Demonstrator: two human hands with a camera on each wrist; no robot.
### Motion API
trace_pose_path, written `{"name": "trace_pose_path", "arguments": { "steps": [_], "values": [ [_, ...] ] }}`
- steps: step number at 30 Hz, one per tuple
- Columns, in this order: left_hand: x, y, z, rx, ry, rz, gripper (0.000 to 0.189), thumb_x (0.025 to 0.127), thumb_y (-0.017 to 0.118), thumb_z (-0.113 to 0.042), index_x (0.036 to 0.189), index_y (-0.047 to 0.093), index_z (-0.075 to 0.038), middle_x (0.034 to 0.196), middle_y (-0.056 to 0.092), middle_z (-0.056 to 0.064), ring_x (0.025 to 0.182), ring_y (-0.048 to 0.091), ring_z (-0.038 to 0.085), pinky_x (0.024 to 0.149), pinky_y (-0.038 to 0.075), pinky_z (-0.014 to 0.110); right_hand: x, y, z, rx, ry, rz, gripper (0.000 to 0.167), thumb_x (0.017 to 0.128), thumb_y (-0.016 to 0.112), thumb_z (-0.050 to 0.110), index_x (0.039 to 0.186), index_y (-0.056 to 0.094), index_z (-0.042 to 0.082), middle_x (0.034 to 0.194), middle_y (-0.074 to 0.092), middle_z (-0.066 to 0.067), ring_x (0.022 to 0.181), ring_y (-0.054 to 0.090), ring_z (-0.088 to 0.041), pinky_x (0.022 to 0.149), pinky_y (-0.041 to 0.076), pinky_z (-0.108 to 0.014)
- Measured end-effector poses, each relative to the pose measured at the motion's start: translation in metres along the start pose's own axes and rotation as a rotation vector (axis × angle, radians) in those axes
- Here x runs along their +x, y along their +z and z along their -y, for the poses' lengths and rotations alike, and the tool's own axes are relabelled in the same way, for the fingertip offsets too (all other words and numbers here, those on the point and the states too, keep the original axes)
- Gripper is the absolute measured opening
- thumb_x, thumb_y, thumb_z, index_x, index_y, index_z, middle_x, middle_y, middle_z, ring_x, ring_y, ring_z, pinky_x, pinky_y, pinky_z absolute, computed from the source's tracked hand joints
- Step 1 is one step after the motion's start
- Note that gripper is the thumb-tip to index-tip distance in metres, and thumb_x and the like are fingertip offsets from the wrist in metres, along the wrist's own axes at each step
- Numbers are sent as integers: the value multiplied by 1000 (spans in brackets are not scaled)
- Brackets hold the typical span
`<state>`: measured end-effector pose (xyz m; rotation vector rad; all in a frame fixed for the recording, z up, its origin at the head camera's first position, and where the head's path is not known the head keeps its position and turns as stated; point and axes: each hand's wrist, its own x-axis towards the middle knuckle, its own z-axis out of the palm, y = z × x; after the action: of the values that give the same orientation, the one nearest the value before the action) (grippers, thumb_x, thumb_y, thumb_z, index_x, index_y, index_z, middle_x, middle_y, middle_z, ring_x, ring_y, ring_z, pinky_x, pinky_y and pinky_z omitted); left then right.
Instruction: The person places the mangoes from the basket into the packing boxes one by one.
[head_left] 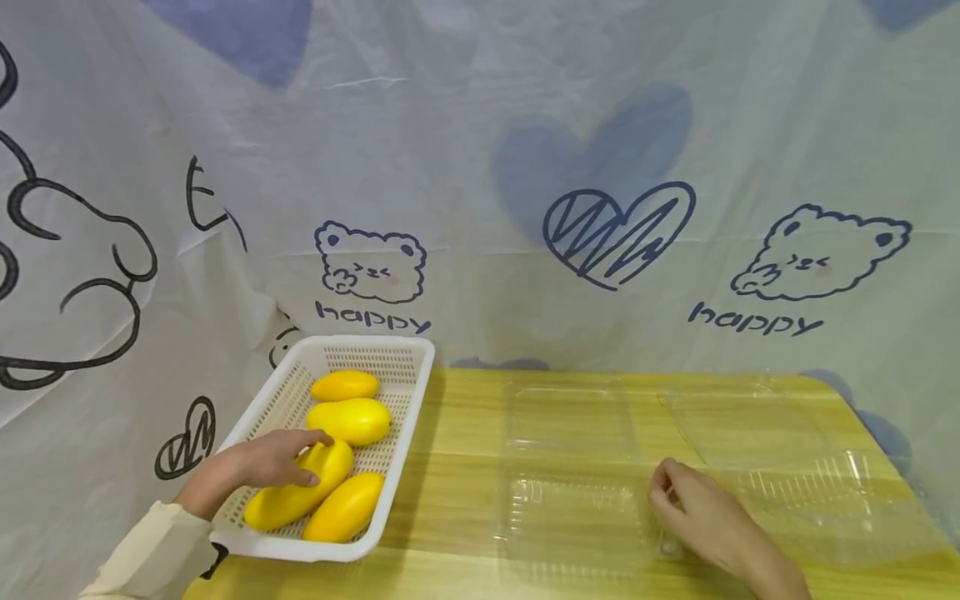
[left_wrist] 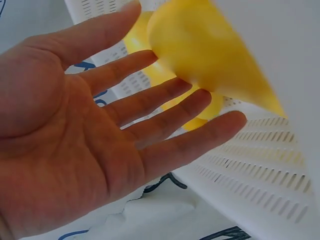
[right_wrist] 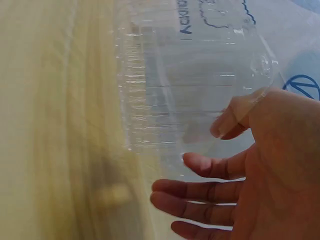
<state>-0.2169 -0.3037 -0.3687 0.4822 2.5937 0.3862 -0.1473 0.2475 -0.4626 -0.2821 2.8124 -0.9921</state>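
Note:
In the head view my left hand is over a yellow mango in a white plastic basket. Its thumb and fingers lie at that mango's upper side; in the left wrist view the fingers of the left hand are stretched out and spread, their tips close against a mango. Whether they press on it I cannot tell. My right hand, its fingers loosely bent, is beside a clear plastic box. The right wrist view shows its thumb overlapping a clear box, with no firm hold visible.
Other mangoes lie in the basket, which stands at the left of the wooden table. More clear plastic packaging sits on the right. A printed white cloth hangs behind and at the left.

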Motion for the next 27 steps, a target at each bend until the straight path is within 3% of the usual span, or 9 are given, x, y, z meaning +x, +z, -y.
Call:
{"name": "trace_pose_path", "arguments": {
  "steps": [7,14,19,23,25,27],
  "values": [
    [3,3,3,-4,0,24,57,90,75,-6,141,52,-1,139,53,33,126,51,51,105,37,70,-4,11,-2,-56,-9,-49,19,107,48,15,89,55,14,73,49,4,61,44,-8,57,42,-24],
    [6,5,9,-37,-41,66,60,91,71,-3,145,45,-6,144,47,36,121,54,46,106,35,72,-8,21,-2,-157,-49,-148,20,105,50,12,85,51,17,70,44,7,61,41,-7,57,39,-24],
    [8,6,11,-60,-54,83,63,91,71,-4,148,42,-6,145,45,38,113,55,40,104,36,71,-9,28,-1,-152,-34,-154,25,106,47,13,81,50,16,71,44,5,62,40,-9,55,39,-24],
    [9,6,11,-125,-99,95,65,92,70,-4,149,41,-9,138,50,31,78,53,27,76,52,49,-9,34,0,-171,-61,-196,30,105,49,11,75,47,18,67,40,6,58,36,-8,53,37,-23],
    [8,6,11,-159,-113,100,65,92,70,-3,149,41,-10,131,52,27,64,42,20,62,46,36,-9,36,1,-192,-86,-224,34,104,50,10,72,44,19,65,38,7,56,34,-7,53,35,-22],
    [8,6,11,-191,-131,104,65,92,70,-3,149,42,-11,124,52,23,57,32,16,56,38,29,-8,38,2,-217,-110,-249,36,104,50,9,70,43,20,64,36,8,57,33,-7,56,35,-23]
  ]
}}
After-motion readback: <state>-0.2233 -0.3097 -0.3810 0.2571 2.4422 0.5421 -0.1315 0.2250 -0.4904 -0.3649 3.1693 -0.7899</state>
